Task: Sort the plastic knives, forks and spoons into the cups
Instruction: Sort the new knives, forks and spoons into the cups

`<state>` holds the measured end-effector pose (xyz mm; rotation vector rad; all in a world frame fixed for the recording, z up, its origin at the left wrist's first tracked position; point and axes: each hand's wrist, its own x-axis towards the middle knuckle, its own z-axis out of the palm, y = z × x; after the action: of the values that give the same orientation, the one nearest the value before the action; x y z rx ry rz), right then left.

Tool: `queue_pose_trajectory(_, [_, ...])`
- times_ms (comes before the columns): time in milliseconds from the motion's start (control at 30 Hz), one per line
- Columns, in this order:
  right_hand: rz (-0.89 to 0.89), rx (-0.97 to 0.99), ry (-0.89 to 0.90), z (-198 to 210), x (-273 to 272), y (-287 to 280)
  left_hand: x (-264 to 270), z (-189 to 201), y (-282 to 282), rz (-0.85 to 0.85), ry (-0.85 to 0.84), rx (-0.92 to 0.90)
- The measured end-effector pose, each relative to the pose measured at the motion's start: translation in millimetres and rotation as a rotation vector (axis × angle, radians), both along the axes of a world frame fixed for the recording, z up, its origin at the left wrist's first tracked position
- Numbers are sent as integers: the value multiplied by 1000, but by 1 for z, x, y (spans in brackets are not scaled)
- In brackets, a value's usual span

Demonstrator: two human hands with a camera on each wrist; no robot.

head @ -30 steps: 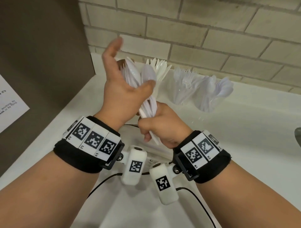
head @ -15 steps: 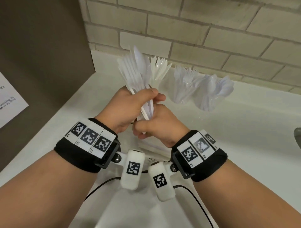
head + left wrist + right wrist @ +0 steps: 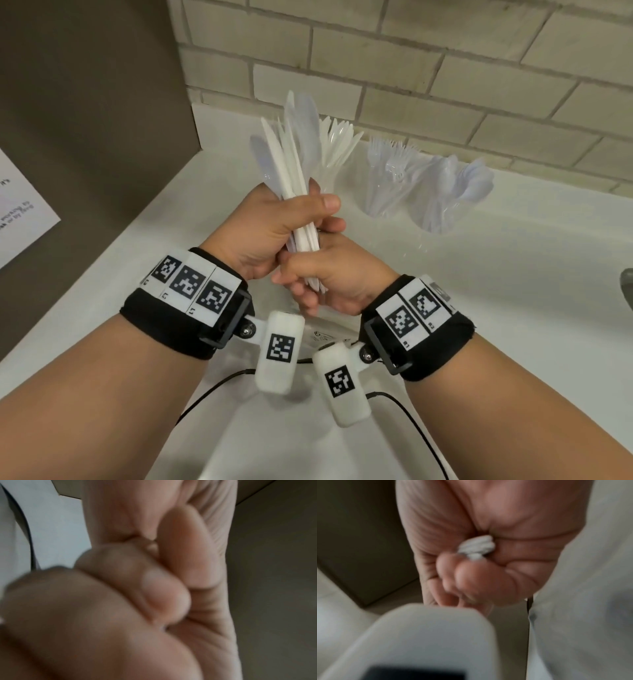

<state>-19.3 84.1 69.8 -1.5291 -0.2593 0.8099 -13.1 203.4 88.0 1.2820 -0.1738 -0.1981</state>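
Both hands hold one bundle of white plastic cutlery (image 3: 291, 161) upright above the white counter (image 3: 496, 274). My left hand (image 3: 274, 222) grips the bundle's middle, thumb across the front. My right hand (image 3: 329, 274) grips the handle ends below; those ends (image 3: 476, 547) show white in its fist in the right wrist view. Knife blades and spoon bowls fan out at the top. Behind stand three clear cups: knives (image 3: 337, 144), forks (image 3: 390, 171) and spoons (image 3: 455, 192). The left wrist view shows only blurred curled fingers (image 3: 163, 595).
A brick wall (image 3: 445, 68) runs behind the cups. A dark panel (image 3: 85, 102) with a paper sheet (image 3: 20, 212) stands to the left. Black cables (image 3: 404, 421) trail over the counter under my wrists. A grey object (image 3: 627, 287) shows at the right edge.
One second ago my left hand was open beside the bundle. It has closed round the bundle's middle, and the bundle now stands straighter and tighter. The right hand kept its grip.
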Motion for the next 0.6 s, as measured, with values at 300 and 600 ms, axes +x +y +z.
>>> queue_pose_trajectory(300, [-609,-222,-627,37,24,-13,7,-7,3,389,61,91])
queue_pose_trajectory(600, [-499,-355,-669,30,27,7,5,-12,-3,300,-53,275])
